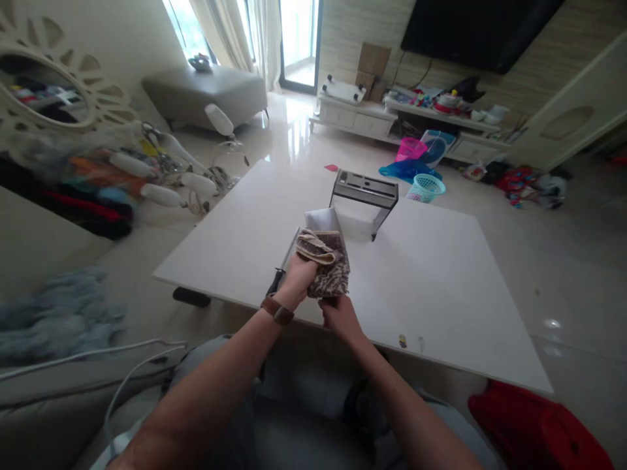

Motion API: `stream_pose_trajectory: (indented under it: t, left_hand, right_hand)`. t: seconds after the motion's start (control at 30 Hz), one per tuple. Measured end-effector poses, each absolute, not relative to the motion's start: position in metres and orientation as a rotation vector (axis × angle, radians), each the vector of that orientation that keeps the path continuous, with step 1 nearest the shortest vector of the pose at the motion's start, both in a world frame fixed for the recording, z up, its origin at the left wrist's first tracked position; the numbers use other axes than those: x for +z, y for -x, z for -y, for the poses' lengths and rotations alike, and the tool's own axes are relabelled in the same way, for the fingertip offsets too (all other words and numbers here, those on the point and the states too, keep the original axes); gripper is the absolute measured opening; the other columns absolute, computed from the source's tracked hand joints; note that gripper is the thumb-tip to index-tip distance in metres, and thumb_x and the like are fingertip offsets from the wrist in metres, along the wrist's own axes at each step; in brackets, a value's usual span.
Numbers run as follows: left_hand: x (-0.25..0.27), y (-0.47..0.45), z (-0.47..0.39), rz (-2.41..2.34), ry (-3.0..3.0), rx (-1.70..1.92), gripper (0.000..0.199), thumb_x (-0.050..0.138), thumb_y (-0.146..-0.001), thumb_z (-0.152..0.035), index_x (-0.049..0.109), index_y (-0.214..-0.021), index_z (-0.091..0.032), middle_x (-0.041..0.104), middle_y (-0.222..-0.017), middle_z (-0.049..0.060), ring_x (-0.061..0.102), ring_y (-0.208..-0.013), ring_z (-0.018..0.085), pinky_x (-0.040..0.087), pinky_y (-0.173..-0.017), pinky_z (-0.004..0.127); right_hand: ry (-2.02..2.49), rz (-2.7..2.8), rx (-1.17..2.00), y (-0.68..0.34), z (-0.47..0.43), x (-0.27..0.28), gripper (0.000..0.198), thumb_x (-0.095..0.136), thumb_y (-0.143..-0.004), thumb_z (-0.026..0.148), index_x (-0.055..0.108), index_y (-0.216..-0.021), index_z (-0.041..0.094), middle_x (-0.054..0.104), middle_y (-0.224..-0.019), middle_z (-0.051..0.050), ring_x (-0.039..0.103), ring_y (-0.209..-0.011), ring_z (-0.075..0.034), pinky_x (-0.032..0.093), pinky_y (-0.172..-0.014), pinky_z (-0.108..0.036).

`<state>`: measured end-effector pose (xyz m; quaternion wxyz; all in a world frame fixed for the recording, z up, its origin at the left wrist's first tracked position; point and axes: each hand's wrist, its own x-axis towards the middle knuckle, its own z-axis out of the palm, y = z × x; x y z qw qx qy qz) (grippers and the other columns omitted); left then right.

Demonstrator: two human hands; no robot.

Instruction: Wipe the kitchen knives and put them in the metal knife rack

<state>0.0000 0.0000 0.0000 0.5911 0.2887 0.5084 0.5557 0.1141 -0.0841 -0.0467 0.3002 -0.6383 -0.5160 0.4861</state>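
My left hand [300,277], with a brown strap on its wrist, is closed on a folded brown-and-cream cloth [329,279]. The cloth lies over the broad metal blade of a cleaver [321,219], whose far end shows past the cloth. My right hand [340,316] is closed at the near end of the cleaver, by the table's front edge; the handle is mostly hidden. A sharpening steel [277,279] with a black handle lies just left of my left hand. Beyond the blade stands a knife block [365,202] with a slotted dark top.
The white table [426,281] holds two small items [402,341] near its front edge. A turquoise basket [426,187] stands behind it on the floor. Lamp arms with white shades [161,194] are at the left, and a red fabric item [533,424] is at the lower right.
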Motion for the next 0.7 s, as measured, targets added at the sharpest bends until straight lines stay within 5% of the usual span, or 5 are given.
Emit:
stream_pose_trajectory:
  t: [0.1, 0.37, 0.7]
  left_hand:
    - [0.005, 0.016, -0.011, -1.168, -0.601, 1.385, 0.060, 0.095, -0.047, -0.026, 0.074, -0.101, -0.011, 0.077, -0.111, 0.013, 0.072, -0.106, 0.030, 0.057, -0.100, 0.047]
    - [0.017, 0.067, -0.036, -1.098, -0.519, 1.636, 0.056, 0.093, -0.048, -0.022, 0.075, -0.100, -0.012, 0.078, -0.107, 0.011, 0.072, -0.104, 0.030, 0.057, -0.100, 0.050]
    - [0.019, 0.092, -0.035, -1.190, -0.778, 1.316, 0.059, 0.093, -0.044, -0.020, 0.076, -0.100, -0.009, 0.078, -0.100, 0.014, 0.073, -0.096, 0.030, 0.059, -0.093, 0.048]
  right_hand:
    - [1.672, 1.497, 1.188, -0.114, 0.084, -0.045, 0.008, 0.056, -0.078, 0.026, 0.056, -0.085, 0.021, 0.056, -0.061, 0.005, 0.053, -0.054, -0.014, 0.039, -0.053, -0.024]
    - [1.700, 1.808, 1.028, -0.120, 0.083, -0.037, 0.005, 0.054, -0.072, 0.018, 0.053, -0.074, 0.022, 0.052, -0.065, 0.004, 0.047, -0.063, -0.014, 0.031, -0.061, -0.025]
    - [1.790, 1.994, 0.794, -0.151, 0.072, -0.034, 0.009, 0.054, -0.071, 0.015, 0.059, -0.073, 0.023, 0.055, -0.064, 0.001, 0.046, -0.062, -0.015, 0.029, -0.063, -0.026]
